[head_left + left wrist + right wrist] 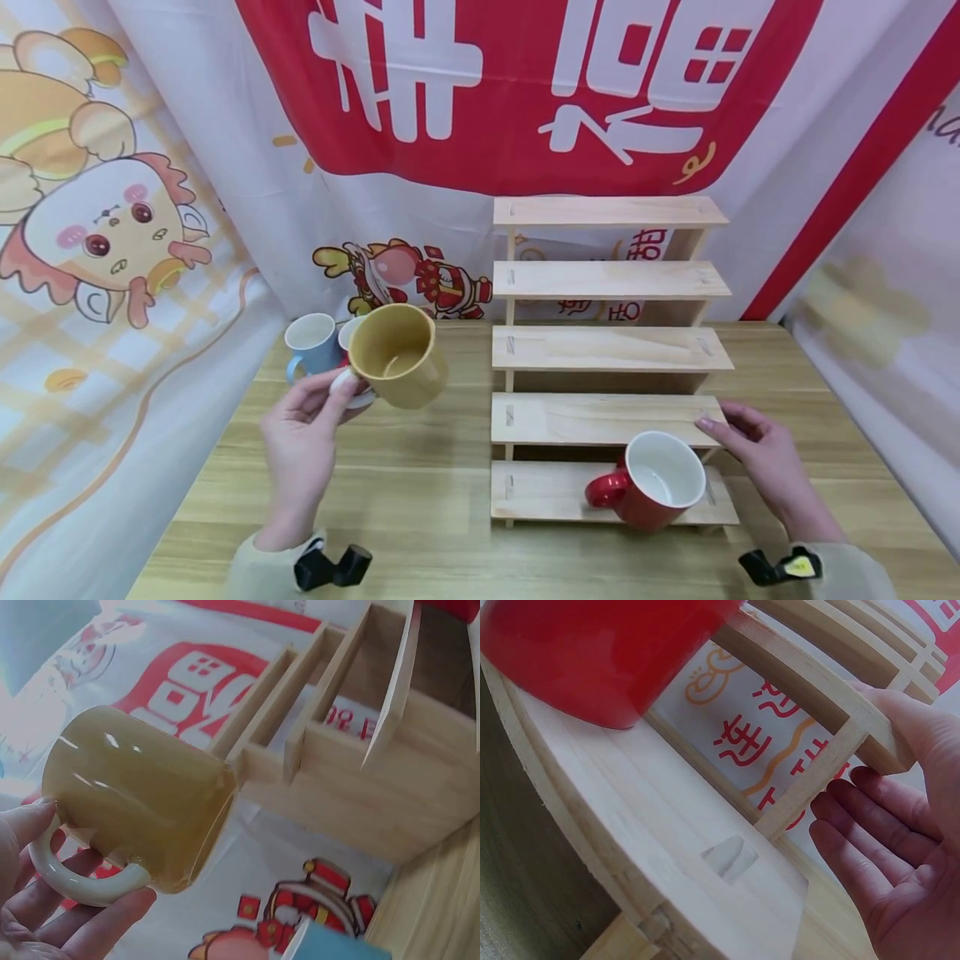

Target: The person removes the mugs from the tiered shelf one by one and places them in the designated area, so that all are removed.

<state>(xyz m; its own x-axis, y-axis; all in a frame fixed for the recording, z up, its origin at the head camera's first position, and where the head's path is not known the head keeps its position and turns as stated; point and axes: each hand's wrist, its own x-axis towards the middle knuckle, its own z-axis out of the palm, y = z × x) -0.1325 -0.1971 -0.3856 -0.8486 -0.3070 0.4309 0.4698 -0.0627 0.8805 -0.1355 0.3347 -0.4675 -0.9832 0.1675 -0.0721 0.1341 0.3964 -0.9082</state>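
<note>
My left hand (309, 433) grips a yellow mug (408, 367) by its white handle (90, 885), holding it tilted above the table's left side. In the left wrist view, the thumb presses the handle's top while the fingers curl beneath. At the right, my right hand (768, 454) pinches the end of the second-lowest board of a stepped wooden shelf rack (600, 421), thumb on top and fingers below. A red mug (651, 492) with a white inside stands on the lowest board, its handle pointing left.
A light blue mug (312, 343) stands at the table's back left. Another white-rimmed mug (349, 333) beside it is mostly hidden behind the yellow one. Printed cloth (397, 187) hangs behind the wood-grain table (420, 517) and along both sides.
</note>
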